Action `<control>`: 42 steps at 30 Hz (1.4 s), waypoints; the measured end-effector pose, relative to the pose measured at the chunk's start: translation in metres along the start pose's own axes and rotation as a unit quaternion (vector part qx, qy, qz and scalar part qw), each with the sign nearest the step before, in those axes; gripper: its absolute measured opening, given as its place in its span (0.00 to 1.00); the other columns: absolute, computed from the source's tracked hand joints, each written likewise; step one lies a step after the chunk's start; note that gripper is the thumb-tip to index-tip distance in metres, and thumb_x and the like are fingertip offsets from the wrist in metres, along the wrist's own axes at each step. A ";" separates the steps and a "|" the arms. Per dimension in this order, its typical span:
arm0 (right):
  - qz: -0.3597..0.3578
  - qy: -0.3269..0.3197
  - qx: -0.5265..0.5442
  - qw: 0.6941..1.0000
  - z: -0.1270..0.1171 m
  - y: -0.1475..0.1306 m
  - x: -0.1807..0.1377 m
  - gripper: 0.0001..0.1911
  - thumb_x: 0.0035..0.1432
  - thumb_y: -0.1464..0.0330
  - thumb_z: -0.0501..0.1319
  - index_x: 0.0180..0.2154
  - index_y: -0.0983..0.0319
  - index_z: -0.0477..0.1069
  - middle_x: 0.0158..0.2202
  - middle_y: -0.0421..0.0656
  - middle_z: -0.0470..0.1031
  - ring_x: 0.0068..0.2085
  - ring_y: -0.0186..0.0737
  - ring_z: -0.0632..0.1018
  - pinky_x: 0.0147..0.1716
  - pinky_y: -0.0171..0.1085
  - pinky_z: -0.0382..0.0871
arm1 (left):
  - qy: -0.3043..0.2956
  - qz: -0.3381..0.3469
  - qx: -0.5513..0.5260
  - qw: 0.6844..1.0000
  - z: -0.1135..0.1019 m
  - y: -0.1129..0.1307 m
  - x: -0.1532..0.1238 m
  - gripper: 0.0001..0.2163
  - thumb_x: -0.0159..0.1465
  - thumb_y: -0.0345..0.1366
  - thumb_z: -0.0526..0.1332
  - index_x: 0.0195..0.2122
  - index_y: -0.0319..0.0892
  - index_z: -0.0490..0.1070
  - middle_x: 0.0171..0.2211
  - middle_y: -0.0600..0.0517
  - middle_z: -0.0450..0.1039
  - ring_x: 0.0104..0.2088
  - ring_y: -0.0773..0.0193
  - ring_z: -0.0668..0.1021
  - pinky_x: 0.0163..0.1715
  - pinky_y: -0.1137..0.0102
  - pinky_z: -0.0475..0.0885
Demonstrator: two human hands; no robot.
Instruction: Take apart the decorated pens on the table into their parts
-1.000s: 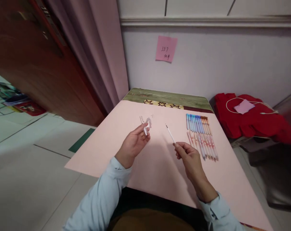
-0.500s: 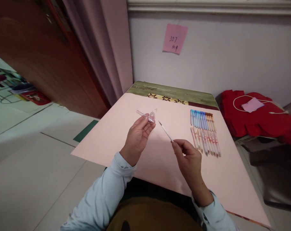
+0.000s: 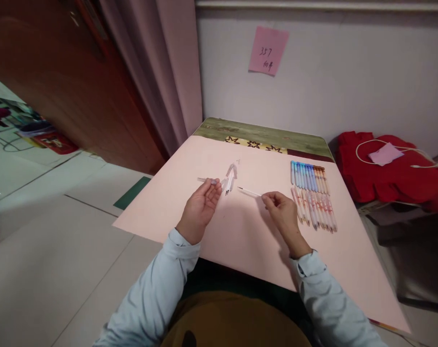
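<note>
My left hand (image 3: 200, 205) is closed on a slim, clear pen barrel (image 3: 201, 180), which sticks out to the left past my fingertips. Between thumb and fingertips, my right hand (image 3: 282, 212) pinches a white pen refill (image 3: 251, 193) by its rear end. The refill's dark tip points left, almost level and apart from the barrel. Just beyond my left fingertips, a small heap of clear pen parts and refills (image 3: 230, 177) lies on the pink sheet (image 3: 240, 241), some dark tips facing me. Small clear bits (image 3: 238, 161) lie behind the heap.
On the right, blue and brown pens (image 3: 306, 177) form one row, and pale, red-patterned pens (image 3: 316, 209) form another nearer me. A red cloth (image 3: 352, 168) with a white cable (image 3: 425, 166) and a pink note (image 3: 385, 154) sits beyond the table's right edge. A wooden door (image 3: 96, 111) stands left.
My left hand has drawn left with the barrel, uncovering the heap of parts. My right hand has moved up slightly, and the refill has swung from slanted to nearly level.
</note>
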State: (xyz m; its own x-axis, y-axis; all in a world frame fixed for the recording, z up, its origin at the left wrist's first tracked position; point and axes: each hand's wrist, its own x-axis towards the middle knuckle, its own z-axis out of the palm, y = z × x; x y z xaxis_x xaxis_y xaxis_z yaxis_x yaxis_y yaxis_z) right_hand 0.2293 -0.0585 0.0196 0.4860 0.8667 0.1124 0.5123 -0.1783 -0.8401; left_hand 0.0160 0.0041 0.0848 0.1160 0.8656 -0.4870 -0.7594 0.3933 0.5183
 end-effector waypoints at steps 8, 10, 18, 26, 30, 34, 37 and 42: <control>-0.019 0.039 -0.070 0.997 0.018 -0.004 -0.007 0.13 0.52 0.60 0.62 0.35 0.60 0.79 0.35 0.46 0.80 0.35 0.45 0.76 0.37 0.42 0.67 | -0.079 0.057 0.081 0.992 -0.002 -0.012 -0.005 0.05 0.61 0.31 0.67 0.37 0.37 0.74 0.37 0.47 0.79 0.35 0.68 0.81 0.44 0.70 0.77; -0.030 0.048 0.011 0.998 0.020 -0.015 -0.009 0.17 0.54 0.58 0.62 0.40 0.61 0.78 0.41 0.49 0.79 0.38 0.45 0.77 0.38 0.43 0.69 | -0.090 0.065 0.108 0.988 -0.001 -0.016 -0.005 0.07 0.59 0.33 0.68 0.37 0.38 0.74 0.38 0.47 0.79 0.36 0.67 0.80 0.44 0.69 0.76; 0.204 -0.211 0.490 0.821 0.035 -0.067 -0.028 0.19 0.54 0.54 0.66 0.34 0.65 0.76 0.29 0.44 0.77 0.27 0.33 0.75 0.26 0.32 0.69 | -0.137 0.182 0.292 0.929 0.003 -0.039 -0.007 0.10 0.53 0.35 0.71 0.33 0.39 0.73 0.28 0.52 0.77 0.31 0.67 0.77 0.36 0.70 0.71; 0.237 -0.152 0.504 0.817 0.027 -0.060 -0.031 0.17 0.42 0.60 0.75 0.28 0.64 0.76 0.24 0.40 0.75 0.23 0.28 0.71 0.22 0.28 0.67 | -0.114 0.135 0.265 0.948 0.004 -0.052 -0.005 0.11 0.52 0.36 0.71 0.34 0.38 0.74 0.32 0.49 0.78 0.33 0.65 0.78 0.41 0.66 0.70; 0.247 -0.158 0.491 0.820 0.026 -0.058 -0.031 0.18 0.43 0.57 0.74 0.29 0.65 0.76 0.24 0.40 0.75 0.22 0.28 0.70 0.20 0.29 0.66 | -0.110 0.133 0.265 0.949 0.004 -0.054 -0.002 0.11 0.52 0.37 0.71 0.33 0.38 0.74 0.32 0.49 0.78 0.34 0.65 0.77 0.43 0.65 0.70; 0.221 -0.164 0.484 0.831 0.028 -0.059 -0.035 0.17 0.43 0.59 0.74 0.31 0.63 0.76 0.25 0.39 0.75 0.23 0.28 0.71 0.23 0.29 0.66 | -0.112 0.123 0.260 0.951 0.002 -0.054 -0.002 0.12 0.52 0.37 0.71 0.34 0.38 0.74 0.33 0.48 0.78 0.34 0.64 0.78 0.44 0.64 0.70; 0.203 -0.178 0.441 0.856 0.025 -0.053 -0.033 0.17 0.44 0.58 0.73 0.29 0.62 0.74 0.26 0.39 0.75 0.24 0.30 0.72 0.24 0.32 0.67 | -0.107 0.125 0.228 0.960 -0.002 -0.046 -0.001 0.11 0.54 0.38 0.69 0.34 0.38 0.73 0.33 0.49 0.77 0.33 0.65 0.77 0.43 0.64 0.72; 0.061 -0.044 0.151 0.986 0.010 -0.022 -0.012 0.14 0.53 0.56 0.65 0.31 0.60 0.75 0.26 0.41 0.75 0.27 0.38 0.74 0.29 0.38 0.67 | -0.031 0.189 0.259 0.947 -0.019 -0.019 0.008 0.16 0.55 0.35 0.66 0.43 0.42 0.66 0.27 0.56 0.73 0.25 0.66 0.75 0.34 0.64 0.75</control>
State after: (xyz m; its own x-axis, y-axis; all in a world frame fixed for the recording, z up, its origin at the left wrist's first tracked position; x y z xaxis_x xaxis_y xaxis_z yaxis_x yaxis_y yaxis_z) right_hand 0.2051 -0.0602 0.0316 0.4615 0.8865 -0.0347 0.2132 -0.1488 -0.9656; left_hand 0.0188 -0.0026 0.0576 -0.0523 0.9849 -0.1650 -0.3403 0.1378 0.9302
